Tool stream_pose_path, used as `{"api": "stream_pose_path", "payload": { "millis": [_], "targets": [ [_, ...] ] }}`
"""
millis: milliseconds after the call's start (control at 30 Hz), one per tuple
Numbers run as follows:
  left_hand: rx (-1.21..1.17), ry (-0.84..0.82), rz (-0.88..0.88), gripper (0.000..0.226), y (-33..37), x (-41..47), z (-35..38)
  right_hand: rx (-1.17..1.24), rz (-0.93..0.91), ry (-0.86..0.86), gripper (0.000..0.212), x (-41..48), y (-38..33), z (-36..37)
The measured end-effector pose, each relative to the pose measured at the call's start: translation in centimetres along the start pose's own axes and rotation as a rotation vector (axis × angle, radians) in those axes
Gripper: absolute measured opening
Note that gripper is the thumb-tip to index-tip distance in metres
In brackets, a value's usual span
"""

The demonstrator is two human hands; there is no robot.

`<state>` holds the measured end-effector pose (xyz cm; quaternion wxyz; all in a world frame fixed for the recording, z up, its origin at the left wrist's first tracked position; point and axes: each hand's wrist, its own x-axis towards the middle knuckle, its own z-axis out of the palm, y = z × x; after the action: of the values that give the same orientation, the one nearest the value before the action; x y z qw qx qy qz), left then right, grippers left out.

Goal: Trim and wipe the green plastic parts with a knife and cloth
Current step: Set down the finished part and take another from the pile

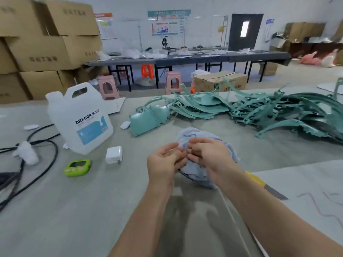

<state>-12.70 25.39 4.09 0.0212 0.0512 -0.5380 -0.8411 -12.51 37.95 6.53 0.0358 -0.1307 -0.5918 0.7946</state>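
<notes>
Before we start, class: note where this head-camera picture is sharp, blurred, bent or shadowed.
Head view: the jug label reads sharp; the left hand, right hand and cloth look slightly soft; the top right corner smears; the stacked boxes lean from wide-angle bend; a soft dark shadow lies on the table under the forearms; light is even, no strong glare.

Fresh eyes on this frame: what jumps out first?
The left hand and right hand meet at centre, fingers curled on a crumpled pale blue cloth. Behind them to the right sprawls a tangled heap of green plastic parts. A white DEXCON jug stands at left, and a yellow-handled knife lies beside the right forearm.
</notes>
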Motion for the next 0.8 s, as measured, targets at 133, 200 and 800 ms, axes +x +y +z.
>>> {"api": "stream_pose_path", "payload": {
  "millis": [133, 200, 800],
  "targets": [
    [0.111, 0.186, 0.043, 0.015, -0.5, 3.8, -2.8, -0.248, -0.108, 0.094, 0.022, 4.9, -0.6, 1.4],
    [0.164, 0.247, 0.062, 0.016, -0.8, 5.8, -3.6, -0.423, -0.185, 0.14, 0.022, 7.5, -1.2, 1.9],
    [0.722, 0.268, 0.174, 0.057, -2.0, 13.6, -3.8, -1.49, -0.388, 0.084, 0.136, 30.0, -4.3, 2.7]
  ]
}}
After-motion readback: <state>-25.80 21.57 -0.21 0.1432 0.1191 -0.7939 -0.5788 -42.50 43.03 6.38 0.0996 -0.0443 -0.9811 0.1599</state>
